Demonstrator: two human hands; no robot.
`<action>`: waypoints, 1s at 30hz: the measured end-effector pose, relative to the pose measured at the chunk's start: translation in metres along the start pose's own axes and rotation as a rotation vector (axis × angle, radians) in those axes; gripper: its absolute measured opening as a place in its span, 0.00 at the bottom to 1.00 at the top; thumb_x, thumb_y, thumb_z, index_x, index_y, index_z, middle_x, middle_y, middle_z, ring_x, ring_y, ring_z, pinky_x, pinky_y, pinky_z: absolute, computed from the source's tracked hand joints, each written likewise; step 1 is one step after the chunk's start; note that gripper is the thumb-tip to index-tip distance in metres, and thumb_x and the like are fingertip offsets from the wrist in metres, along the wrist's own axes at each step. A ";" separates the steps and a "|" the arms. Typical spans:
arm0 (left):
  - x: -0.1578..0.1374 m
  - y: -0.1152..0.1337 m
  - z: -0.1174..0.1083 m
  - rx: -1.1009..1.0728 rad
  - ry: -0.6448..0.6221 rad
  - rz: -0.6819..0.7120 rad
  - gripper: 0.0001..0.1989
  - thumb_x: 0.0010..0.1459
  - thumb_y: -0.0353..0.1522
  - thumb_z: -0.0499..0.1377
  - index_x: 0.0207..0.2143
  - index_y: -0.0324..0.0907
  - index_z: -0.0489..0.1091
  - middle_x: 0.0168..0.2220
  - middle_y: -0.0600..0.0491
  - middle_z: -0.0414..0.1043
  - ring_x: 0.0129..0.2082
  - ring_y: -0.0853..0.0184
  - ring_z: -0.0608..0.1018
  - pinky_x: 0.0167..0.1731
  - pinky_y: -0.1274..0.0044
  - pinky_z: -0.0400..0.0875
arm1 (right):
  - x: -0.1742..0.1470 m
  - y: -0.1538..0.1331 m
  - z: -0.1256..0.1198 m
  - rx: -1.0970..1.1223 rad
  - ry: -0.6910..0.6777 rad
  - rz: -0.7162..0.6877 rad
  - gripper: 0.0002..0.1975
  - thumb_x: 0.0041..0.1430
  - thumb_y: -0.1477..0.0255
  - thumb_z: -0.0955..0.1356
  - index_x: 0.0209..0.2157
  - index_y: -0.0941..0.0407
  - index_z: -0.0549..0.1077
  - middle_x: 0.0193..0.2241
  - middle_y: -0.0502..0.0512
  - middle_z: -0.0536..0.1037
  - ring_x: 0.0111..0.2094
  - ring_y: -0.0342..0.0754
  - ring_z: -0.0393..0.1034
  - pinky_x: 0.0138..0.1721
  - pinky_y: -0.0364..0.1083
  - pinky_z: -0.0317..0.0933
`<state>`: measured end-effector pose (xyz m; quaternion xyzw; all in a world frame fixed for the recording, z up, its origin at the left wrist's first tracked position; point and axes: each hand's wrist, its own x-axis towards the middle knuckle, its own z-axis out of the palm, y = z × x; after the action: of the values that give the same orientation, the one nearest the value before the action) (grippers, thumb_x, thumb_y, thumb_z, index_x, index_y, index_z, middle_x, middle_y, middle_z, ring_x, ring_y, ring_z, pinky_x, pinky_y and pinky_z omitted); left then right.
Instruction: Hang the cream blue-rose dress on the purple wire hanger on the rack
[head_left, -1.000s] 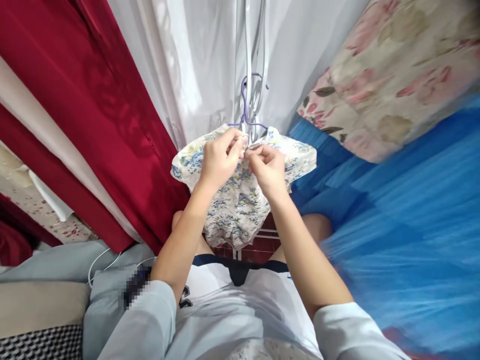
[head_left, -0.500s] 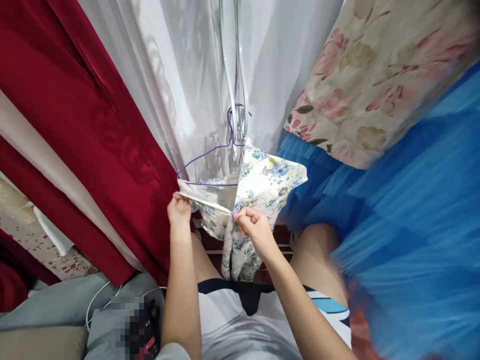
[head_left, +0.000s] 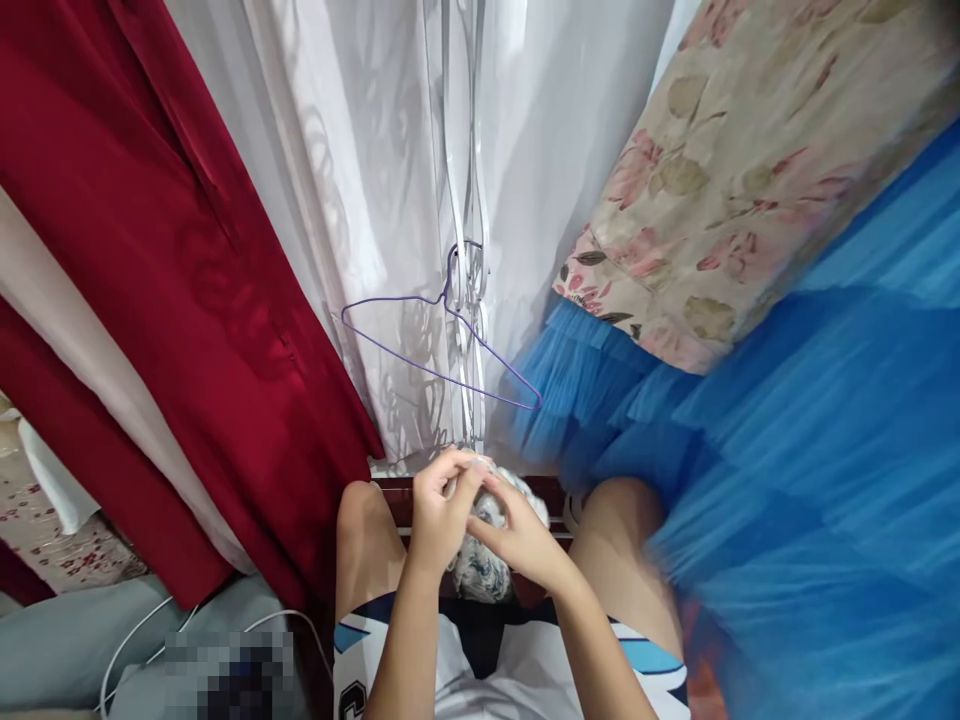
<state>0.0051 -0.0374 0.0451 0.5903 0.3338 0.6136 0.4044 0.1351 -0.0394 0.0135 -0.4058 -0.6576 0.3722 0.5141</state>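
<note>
My left hand (head_left: 442, 505) and my right hand (head_left: 517, 530) come together low in front of me, fingers closed on a floral garment (head_left: 484, 580). The cloth is white with blue flowers, bunched up and hanging between my thighs. Its upper part is partly hidden behind my fingers. Just above my hands, a bare purple wire hanger (head_left: 442, 375) hangs tilted, its hook caught on a white strap-like hanging strip (head_left: 454, 170).
A white curtain (head_left: 360, 200) hangs behind the hanger. Red drapes (head_left: 225, 300) are on the left. To the right hang a floral cloth (head_left: 675, 190) and blue tulle (head_left: 810, 450). A grey cushion (head_left: 75, 630) with a white cable lies at lower left.
The floral garment has come off the purple hanger and moved down toward me, now bunched. My hands moved lower and closer together. The hanger is left hanging bare.
</note>
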 end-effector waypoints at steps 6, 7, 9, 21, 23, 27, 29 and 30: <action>-0.001 -0.008 0.007 0.003 -0.050 0.039 0.17 0.58 0.36 0.64 0.50 0.46 0.72 0.48 0.48 0.72 0.52 0.60 0.73 0.57 0.69 0.65 | -0.006 -0.010 -0.006 0.296 0.069 0.081 0.08 0.59 0.66 0.68 0.29 0.53 0.76 0.26 0.51 0.74 0.29 0.50 0.66 0.35 0.48 0.64; -0.002 -0.012 0.005 -0.034 -0.097 0.014 0.23 0.56 0.37 0.66 0.53 0.47 0.69 0.52 0.48 0.69 0.56 0.58 0.70 0.58 0.69 0.63 | -0.009 -0.011 -0.010 0.304 0.082 0.099 0.10 0.58 0.66 0.68 0.27 0.55 0.74 0.24 0.51 0.72 0.27 0.47 0.63 0.31 0.46 0.62; -0.006 -0.021 0.002 -0.143 -0.318 -0.095 0.27 0.54 0.41 0.67 0.55 0.45 0.67 0.53 0.47 0.68 0.56 0.57 0.70 0.56 0.69 0.64 | -0.014 -0.014 -0.021 0.317 0.093 0.120 0.11 0.58 0.66 0.68 0.25 0.57 0.72 0.22 0.50 0.69 0.25 0.44 0.59 0.28 0.43 0.58; -0.001 -0.034 -0.013 0.607 -0.594 0.099 0.17 0.56 0.40 0.65 0.22 0.40 0.65 0.26 0.56 0.67 0.35 0.65 0.71 0.61 0.61 0.54 | 0.030 -0.043 -0.143 0.121 0.319 -0.173 0.16 0.48 0.72 0.69 0.15 0.55 0.59 0.15 0.46 0.56 0.18 0.40 0.48 0.20 0.43 0.42; 0.013 -0.027 -0.024 0.664 -0.544 0.160 0.16 0.60 0.38 0.61 0.22 0.41 0.63 0.27 0.56 0.67 0.35 0.67 0.72 0.64 0.61 0.49 | 0.060 -0.049 -0.165 0.111 0.412 -0.268 0.14 0.47 0.73 0.69 0.14 0.54 0.60 0.14 0.46 0.56 0.18 0.41 0.48 0.20 0.44 0.41; 0.031 -0.009 -0.047 0.619 -0.421 0.229 0.16 0.61 0.39 0.60 0.23 0.41 0.64 0.26 0.55 0.67 0.33 0.67 0.72 0.59 0.67 0.61 | 0.123 -0.058 -0.188 -0.020 0.425 -0.339 0.13 0.47 0.71 0.71 0.17 0.55 0.63 0.17 0.45 0.59 0.20 0.40 0.49 0.21 0.42 0.41; 0.036 -0.001 -0.056 0.569 -0.323 0.200 0.14 0.60 0.40 0.61 0.26 0.41 0.68 0.28 0.54 0.68 0.32 0.67 0.71 0.47 0.73 0.69 | 0.151 -0.058 -0.183 -0.030 0.344 -0.303 0.15 0.49 0.68 0.72 0.19 0.55 0.63 0.18 0.44 0.59 0.21 0.40 0.50 0.21 0.41 0.44; 0.037 0.003 -0.061 0.547 -0.282 0.168 0.13 0.60 0.40 0.60 0.28 0.40 0.69 0.28 0.54 0.67 0.30 0.68 0.70 0.38 0.76 0.69 | 0.163 -0.057 -0.177 -0.019 0.292 -0.271 0.16 0.51 0.65 0.72 0.20 0.55 0.63 0.18 0.44 0.60 0.21 0.40 0.51 0.22 0.40 0.45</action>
<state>-0.0545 -0.0014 0.0601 0.7819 0.3771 0.4446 0.2208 0.2761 0.1004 0.1607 -0.3681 -0.6280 0.2308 0.6456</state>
